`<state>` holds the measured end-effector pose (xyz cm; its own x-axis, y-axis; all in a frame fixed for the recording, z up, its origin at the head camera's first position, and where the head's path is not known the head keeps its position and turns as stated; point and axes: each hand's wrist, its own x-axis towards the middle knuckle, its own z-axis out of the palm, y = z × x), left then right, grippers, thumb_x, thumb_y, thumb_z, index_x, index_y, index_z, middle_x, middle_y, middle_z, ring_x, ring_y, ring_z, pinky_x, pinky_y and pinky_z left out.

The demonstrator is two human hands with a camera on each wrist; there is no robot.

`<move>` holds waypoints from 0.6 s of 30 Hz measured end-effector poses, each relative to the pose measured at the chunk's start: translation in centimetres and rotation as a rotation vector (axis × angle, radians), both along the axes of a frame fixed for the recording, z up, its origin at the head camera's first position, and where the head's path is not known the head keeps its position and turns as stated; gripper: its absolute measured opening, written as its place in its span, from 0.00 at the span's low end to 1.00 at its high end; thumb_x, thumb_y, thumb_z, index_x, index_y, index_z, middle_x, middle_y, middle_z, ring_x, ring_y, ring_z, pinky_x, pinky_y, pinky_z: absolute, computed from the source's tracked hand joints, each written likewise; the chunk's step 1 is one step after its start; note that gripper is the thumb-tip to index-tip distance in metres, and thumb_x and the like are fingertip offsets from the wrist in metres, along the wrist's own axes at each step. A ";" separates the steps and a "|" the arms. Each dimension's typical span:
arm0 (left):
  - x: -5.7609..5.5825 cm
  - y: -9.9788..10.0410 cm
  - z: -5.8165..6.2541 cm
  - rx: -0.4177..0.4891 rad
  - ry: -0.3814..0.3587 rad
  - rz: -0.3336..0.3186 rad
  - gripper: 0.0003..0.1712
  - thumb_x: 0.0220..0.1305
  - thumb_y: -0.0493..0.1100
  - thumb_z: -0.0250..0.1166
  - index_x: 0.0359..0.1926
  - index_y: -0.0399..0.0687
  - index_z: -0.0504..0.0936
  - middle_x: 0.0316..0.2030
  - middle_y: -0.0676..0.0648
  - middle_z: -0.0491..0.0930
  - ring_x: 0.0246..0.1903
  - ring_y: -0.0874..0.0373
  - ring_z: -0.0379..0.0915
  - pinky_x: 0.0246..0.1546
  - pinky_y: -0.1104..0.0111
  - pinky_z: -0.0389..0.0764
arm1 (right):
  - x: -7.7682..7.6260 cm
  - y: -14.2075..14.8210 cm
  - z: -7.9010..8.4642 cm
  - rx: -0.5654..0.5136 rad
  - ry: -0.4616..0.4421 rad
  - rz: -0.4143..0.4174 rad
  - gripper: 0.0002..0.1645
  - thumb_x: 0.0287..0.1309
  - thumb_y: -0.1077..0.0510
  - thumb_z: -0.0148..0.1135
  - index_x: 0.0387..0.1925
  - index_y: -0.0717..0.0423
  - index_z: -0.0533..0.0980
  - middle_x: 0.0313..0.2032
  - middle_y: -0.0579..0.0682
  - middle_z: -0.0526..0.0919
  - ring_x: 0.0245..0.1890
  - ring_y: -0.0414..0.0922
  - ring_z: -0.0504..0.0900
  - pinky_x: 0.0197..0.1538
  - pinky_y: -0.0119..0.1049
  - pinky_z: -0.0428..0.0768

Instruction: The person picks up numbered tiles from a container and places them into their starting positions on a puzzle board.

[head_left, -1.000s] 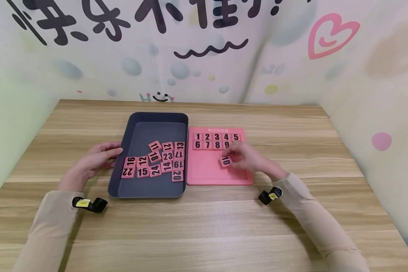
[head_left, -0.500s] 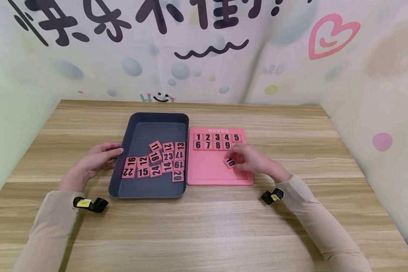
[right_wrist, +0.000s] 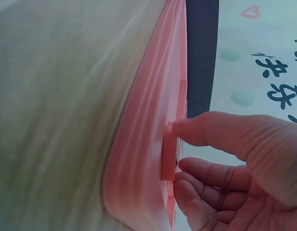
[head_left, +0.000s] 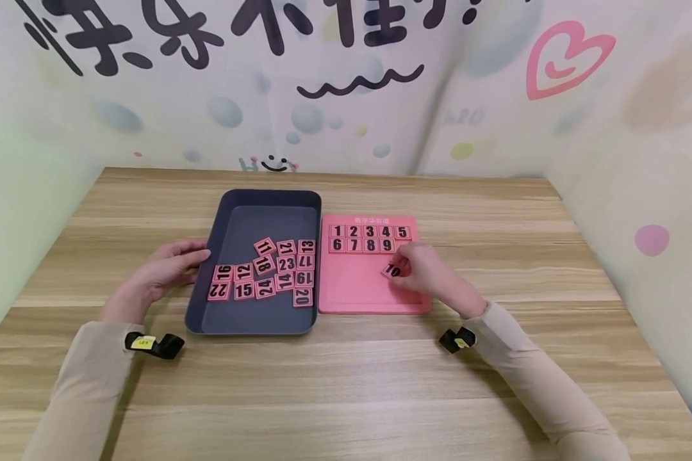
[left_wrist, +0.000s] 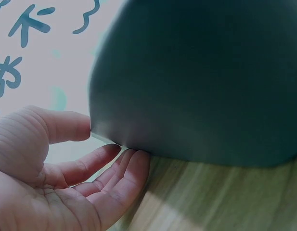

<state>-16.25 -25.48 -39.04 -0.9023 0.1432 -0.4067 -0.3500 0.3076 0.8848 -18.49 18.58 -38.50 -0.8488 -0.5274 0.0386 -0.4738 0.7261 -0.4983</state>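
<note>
My right hand (head_left: 431,272) pinches a pink number tile (head_left: 391,270) marked 10 between thumb and fingers. It is turned at an angle over the pink puzzle board (head_left: 346,291), close below the second row. In the right wrist view the tile (right_wrist: 170,151) shows edge-on beside the thumb tip. Tiles 1 to 5 make the board's top row, and 6 to 9 the second (head_left: 370,245). My left hand (head_left: 164,275) touches the outer left side of the dark grey tray (head_left: 254,323); thumb and fingertips rest against its wall (left_wrist: 196,130) in the left wrist view.
Several loose number tiles (head_left: 265,264) lie in the tray's nearer half, turned various ways. Tray and board stand side by side on a wood-grain table (head_left: 346,397). A printed wall (head_left: 369,134) rises behind the table.
The 10 tile has shifted slightly right on the board and been turned in my right fingers. My left hand and the tray have stayed in place.
</note>
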 end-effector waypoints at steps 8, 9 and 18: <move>0.0 0.0 0.1 0.011 -0.001 0.002 0.37 0.70 0.47 0.52 0.68 0.28 0.50 0.47 0.50 0.69 0.38 0.71 0.71 0.40 0.74 0.77 | -0.1 0.5 0.2 0.030 -0.031 -0.039 0.14 0.38 0.72 0.70 0.32 0.67 0.77 0.29 0.55 0.79 0.30 0.47 0.77 0.35 0.36 0.79; 0.0 0.0 0.1 0.013 -0.001 0.002 0.37 0.70 0.47 0.52 0.68 0.28 0.51 0.46 0.51 0.69 0.37 0.71 0.71 0.40 0.74 0.77 | -0.1 0.6 0.2 0.032 -0.028 -0.042 0.14 0.38 0.72 0.70 0.32 0.67 0.77 0.29 0.55 0.79 0.30 0.48 0.77 0.35 0.37 0.79; 0.0 0.0 -0.1 0.004 0.006 0.002 0.36 0.71 0.47 0.52 0.68 0.28 0.50 0.54 0.41 0.65 0.38 0.72 0.71 0.41 0.74 0.77 | -0.8 1.4 0.3 0.065 0.005 -0.050 0.13 0.38 0.76 0.66 0.32 0.68 0.78 0.32 0.57 0.78 0.32 0.50 0.76 0.36 0.39 0.78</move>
<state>-16.24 -25.49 -39.14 -0.9049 0.1433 -0.4007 -0.3452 0.3038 0.8880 -19.29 19.94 -38.20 -0.8741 -0.4856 0.0099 -0.4382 0.7795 -0.4476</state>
